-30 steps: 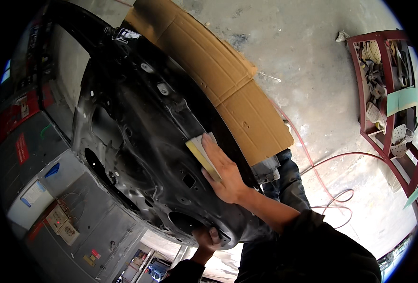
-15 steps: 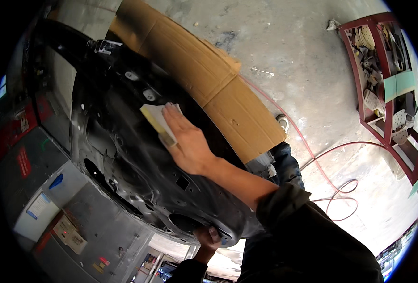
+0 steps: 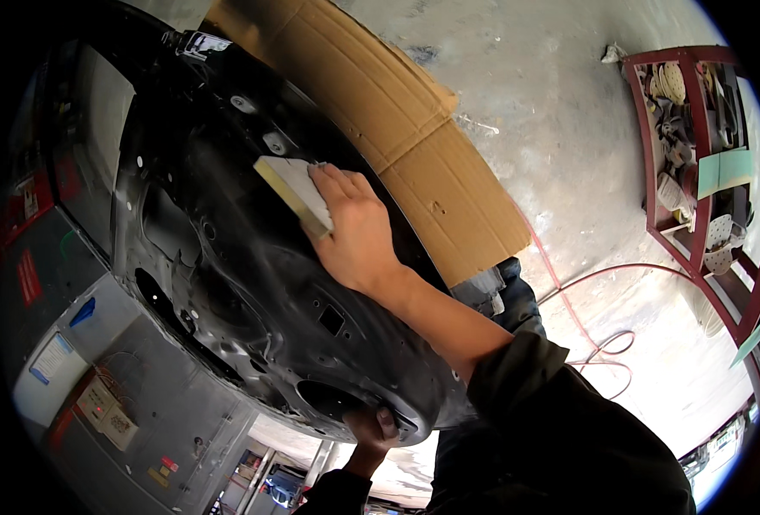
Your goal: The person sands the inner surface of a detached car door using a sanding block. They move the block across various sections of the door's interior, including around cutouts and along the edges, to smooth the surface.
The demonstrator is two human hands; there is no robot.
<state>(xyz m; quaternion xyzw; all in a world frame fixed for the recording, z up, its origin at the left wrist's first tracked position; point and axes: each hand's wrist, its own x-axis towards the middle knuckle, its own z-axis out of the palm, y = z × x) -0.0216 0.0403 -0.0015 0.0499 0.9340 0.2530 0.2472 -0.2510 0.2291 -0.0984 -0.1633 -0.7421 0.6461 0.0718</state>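
Note:
A black car door [image 3: 251, 283] stretches across the view with its inner side up, full of holes and cutouts. Flat on its surface lies a sanding sponge [image 3: 298, 189], pale grey on top with a yellowish foam edge. My right hand [image 3: 354, 227] is closed on the sponge, fingers bent over its edge nearer the cardboard. At the door's near end, my left hand [image 3: 374, 427] grips the rim beside a large round opening [image 3: 328, 398]. Its thumb shows, while the other fingers are partly hidden.
Along the door's right side runs a long cardboard sheet [image 3: 423, 163]. A red hose [image 3: 611, 273] loops over the concrete floor. Farther right stands a dark red rack [image 3: 697, 154] full of sanding discs and pads. A grey cabinet surface [image 3: 182, 412] lies at lower left.
My right hand has shifted slightly right with the sponge, its fingers now more bent. The whole view has tilted a little. My left hand keeps its hold on the door rim.

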